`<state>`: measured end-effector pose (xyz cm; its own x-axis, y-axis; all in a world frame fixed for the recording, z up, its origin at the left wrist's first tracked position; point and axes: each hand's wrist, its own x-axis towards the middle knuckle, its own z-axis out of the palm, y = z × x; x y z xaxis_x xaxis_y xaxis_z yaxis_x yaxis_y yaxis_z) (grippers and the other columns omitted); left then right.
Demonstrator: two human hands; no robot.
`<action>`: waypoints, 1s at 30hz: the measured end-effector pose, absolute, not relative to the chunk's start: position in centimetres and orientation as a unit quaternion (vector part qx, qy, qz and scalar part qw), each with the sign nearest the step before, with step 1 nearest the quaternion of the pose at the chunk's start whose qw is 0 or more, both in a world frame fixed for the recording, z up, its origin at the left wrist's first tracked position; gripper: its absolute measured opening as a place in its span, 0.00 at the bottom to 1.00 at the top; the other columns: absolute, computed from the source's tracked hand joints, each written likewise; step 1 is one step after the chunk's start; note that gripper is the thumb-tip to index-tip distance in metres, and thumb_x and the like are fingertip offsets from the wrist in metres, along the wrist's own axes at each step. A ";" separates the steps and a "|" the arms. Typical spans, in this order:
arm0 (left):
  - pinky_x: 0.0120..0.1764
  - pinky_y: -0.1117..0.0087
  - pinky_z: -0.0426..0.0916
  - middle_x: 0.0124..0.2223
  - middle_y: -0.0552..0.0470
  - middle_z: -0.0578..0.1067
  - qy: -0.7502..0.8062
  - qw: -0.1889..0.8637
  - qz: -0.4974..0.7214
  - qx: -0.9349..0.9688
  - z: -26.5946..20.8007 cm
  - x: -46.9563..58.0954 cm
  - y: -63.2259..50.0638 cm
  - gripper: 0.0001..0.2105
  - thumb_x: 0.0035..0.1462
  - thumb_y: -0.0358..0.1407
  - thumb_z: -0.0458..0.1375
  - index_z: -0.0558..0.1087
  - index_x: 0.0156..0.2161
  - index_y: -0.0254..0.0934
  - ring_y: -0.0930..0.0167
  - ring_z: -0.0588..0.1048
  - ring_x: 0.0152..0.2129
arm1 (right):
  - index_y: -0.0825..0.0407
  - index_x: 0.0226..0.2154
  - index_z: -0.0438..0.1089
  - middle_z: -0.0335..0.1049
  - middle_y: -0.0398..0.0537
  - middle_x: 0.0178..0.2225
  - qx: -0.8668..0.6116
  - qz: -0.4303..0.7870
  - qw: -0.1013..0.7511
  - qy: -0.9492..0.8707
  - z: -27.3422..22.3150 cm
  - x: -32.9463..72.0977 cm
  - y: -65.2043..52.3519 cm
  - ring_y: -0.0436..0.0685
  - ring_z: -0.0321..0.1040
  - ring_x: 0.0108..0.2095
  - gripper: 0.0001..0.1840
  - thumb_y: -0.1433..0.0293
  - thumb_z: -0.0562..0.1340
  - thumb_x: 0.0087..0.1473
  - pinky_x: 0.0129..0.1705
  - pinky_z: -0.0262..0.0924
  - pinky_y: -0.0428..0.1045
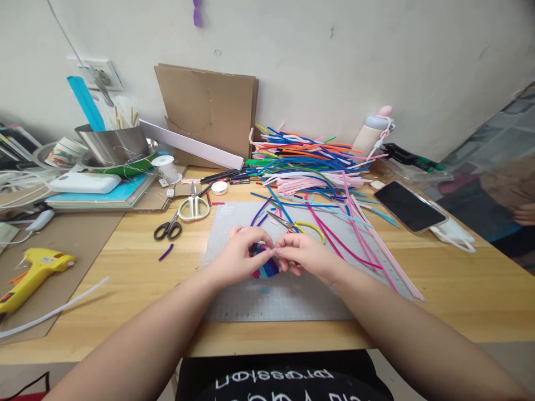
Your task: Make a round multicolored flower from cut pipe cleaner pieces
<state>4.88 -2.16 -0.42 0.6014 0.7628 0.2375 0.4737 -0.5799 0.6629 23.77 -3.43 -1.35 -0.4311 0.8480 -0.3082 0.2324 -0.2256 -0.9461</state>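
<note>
Over the grey cutting mat [234, 306], my left hand [240, 253] is closed around a small round piece of striped pipe cleaners [267, 270] in blue, purple and pink. My right hand [307, 256] meets it at the piece's upper right edge, thumb and finger pinched together. What the right fingertips pinch is too small to make out. Just beyond the hands lie yellow-handled pliers or snips [310, 227] with their jaws pointing left. Short purple and blue pipe cleaner bits [262, 220] lie near them.
A pile of colourful pipe cleaners [309, 161] lies at the back, with long pink ones [388, 256] to the right. A phone [412, 206] is at the right. White scissors [194, 207], black scissors [168, 228] and a yellow glue gun [37, 273] lie left. Another person's hand [524, 214] shows far right.
</note>
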 end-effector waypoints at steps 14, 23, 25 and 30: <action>0.47 0.64 0.51 0.32 0.57 0.75 0.329 0.182 0.218 0.901 -0.6 5.0 -2.2 0.02 0.52 0.32 0.56 0.70 0.31 0.39 0.71 0.70 0.36 | 0.51 0.23 0.56 0.53 0.32 0.09 -0.490 0.678 0.218 -0.503 -0.6 23.0 -4.1 0.42 0.43 0.10 0.09 0.67 0.56 0.50 0.13 0.35 0.39; 0.46 0.65 0.52 0.29 0.57 0.73 0.349 0.130 0.226 0.900 -0.6 4.9 -2.1 0.04 0.50 0.32 0.55 0.65 0.27 0.37 0.71 0.69 0.34 | 0.51 0.18 0.51 0.50 0.33 0.07 -0.413 0.776 0.331 -0.343 -0.7 23.0 -4.0 0.41 0.36 0.09 0.13 0.69 0.57 0.45 0.13 0.31 0.40; 0.46 0.64 0.52 0.29 0.57 0.73 0.351 0.122 0.223 0.901 -0.6 4.9 -2.1 0.04 0.50 0.32 0.55 0.65 0.26 0.37 0.71 0.69 0.34 | 0.51 0.18 0.50 0.48 0.32 0.07 -0.402 0.787 0.346 -0.316 -0.4 23.2 -3.9 0.41 0.35 0.09 0.13 0.69 0.57 0.45 0.13 0.31 0.40; 0.45 0.64 0.54 0.30 0.56 0.72 0.365 0.113 0.241 0.892 -0.6 4.9 -1.9 0.03 0.49 0.32 0.55 0.64 0.27 0.37 0.70 0.69 0.32 | 0.50 0.18 0.47 0.43 0.31 0.07 -0.380 0.804 0.364 -0.276 0.3 23.8 -3.5 0.41 0.32 0.09 0.15 0.70 0.56 0.47 0.12 0.29 0.40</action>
